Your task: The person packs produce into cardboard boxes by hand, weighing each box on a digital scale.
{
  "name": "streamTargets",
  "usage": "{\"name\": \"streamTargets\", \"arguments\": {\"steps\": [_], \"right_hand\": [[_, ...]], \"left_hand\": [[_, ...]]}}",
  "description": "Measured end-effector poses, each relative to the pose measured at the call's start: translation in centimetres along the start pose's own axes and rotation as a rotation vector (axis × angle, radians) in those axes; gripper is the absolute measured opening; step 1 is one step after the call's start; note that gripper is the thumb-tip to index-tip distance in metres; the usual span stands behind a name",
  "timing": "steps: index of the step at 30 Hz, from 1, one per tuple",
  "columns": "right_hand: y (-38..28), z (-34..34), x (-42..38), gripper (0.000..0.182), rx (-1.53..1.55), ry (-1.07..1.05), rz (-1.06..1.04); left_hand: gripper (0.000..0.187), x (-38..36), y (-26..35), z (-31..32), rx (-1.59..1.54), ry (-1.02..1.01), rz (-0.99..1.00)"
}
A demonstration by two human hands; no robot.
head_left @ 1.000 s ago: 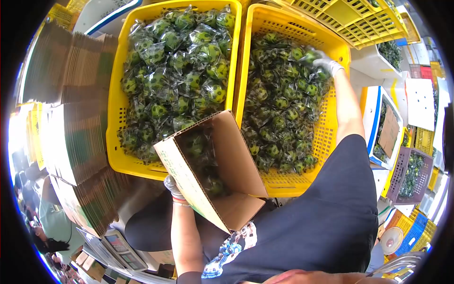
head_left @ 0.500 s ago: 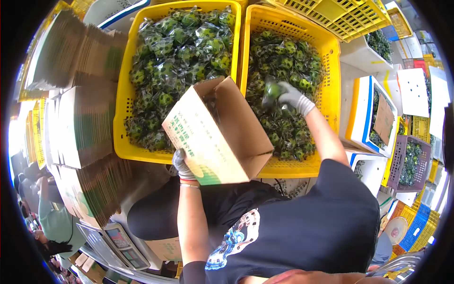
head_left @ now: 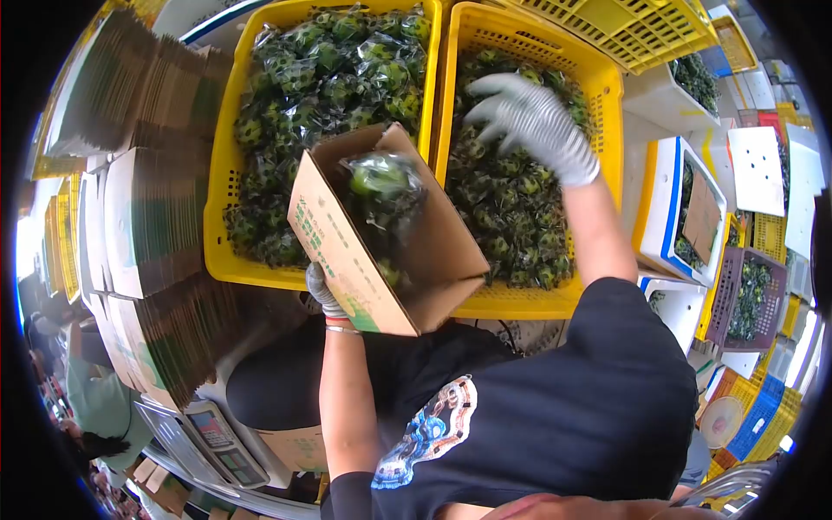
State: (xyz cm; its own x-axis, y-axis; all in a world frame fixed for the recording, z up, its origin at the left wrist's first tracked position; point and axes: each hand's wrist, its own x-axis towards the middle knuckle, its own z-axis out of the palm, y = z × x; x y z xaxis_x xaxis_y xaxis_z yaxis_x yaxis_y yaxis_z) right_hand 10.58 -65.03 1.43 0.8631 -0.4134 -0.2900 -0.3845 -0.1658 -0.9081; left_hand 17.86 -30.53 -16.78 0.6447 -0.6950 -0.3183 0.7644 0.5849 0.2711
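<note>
My gloved left hand [head_left: 324,293] grips the lower left edge of an open cardboard box [head_left: 334,269], which is tilted with its opening up and to the right. At the mouth of the box is a clear bag of green fruit [head_left: 382,178], smeared by motion, with more dark bagged fruit beneath it. My right hand [head_left: 529,121], in a grey-white glove, is over the right yellow crate [head_left: 555,305] with its fingers spread and nothing in them. Small bagged green fruits [head_left: 511,221] fill that crate.
A left yellow crate [head_left: 211,204] of bagged green fruit stands beside the right one. Stacks of flattened cardboard boxes [head_left: 156,225] rise at the left, above a scale [head_left: 217,442]. White foam boxes [head_left: 680,212] and a purple crate [head_left: 737,299] stand at the right.
My right hand has let go of a bagged fruit and moved up. A bag now shows in the box's mouth. My left hand and the box have shifted slightly left and tilted.
</note>
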Motion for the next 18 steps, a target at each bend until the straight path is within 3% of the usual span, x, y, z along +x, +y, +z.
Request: {"name": "streamTargets", "arguments": {"steps": [1, 5, 7, 8, 11, 13, 14, 16, 17, 18], "right_hand": [[3.2, -3.1, 2.6, 0.050, -0.192, 0.134, 0.092], [20.4, -16.4, 12.2, 0.062, -0.828, 0.596, 0.380], [25.6, -20.6, 14.1, 0.069, -0.410, 0.459, 0.224], [32.3, -23.8, 17.9, 0.082, -0.155, 0.459, 0.303], [25.2, -16.5, 17.9, 0.097, -0.419, 0.375, 0.540], [25.1, -15.3, 18.9, 0.104, -0.777, 0.163, 0.607], [25.8, -15.8, 18.9, 0.103, -0.714, 0.039, 0.564], [27.0, -15.3, 16.0, 0.088, -0.507, -0.057, 0.508], [27.5, -14.6, 16.1, 0.075, -0.510, -0.461, 0.467], [19.7, -10.2, 11.3, 0.066, -0.707, -0.526, 0.381]], "left_hand": [[0.074, 0.1, 0.2, -1.8, 0.064, -0.052, -0.025], [0.061, 0.0, -0.3, -0.7, -0.083, 0.093, 0.017], [0.061, 0.1, 0.0, -1.6, -0.074, 0.125, 0.045], [0.060, -0.1, 0.2, -2.0, -0.071, 0.098, 0.042], [0.060, 0.2, 0.5, -2.4, -0.049, 0.054, 0.021], [0.060, 0.4, 0.6, -2.7, -0.036, 0.047, 0.009], [0.060, 0.4, 0.5, -2.8, -0.039, 0.048, 0.004], [0.059, 0.5, 0.6, -3.1, -0.029, 0.054, -0.006], [0.059, 0.5, 0.5, -3.1, -0.033, 0.050, -0.004], [0.059, 0.7, 0.4, -3.2, -0.040, 0.053, -0.007]]}}
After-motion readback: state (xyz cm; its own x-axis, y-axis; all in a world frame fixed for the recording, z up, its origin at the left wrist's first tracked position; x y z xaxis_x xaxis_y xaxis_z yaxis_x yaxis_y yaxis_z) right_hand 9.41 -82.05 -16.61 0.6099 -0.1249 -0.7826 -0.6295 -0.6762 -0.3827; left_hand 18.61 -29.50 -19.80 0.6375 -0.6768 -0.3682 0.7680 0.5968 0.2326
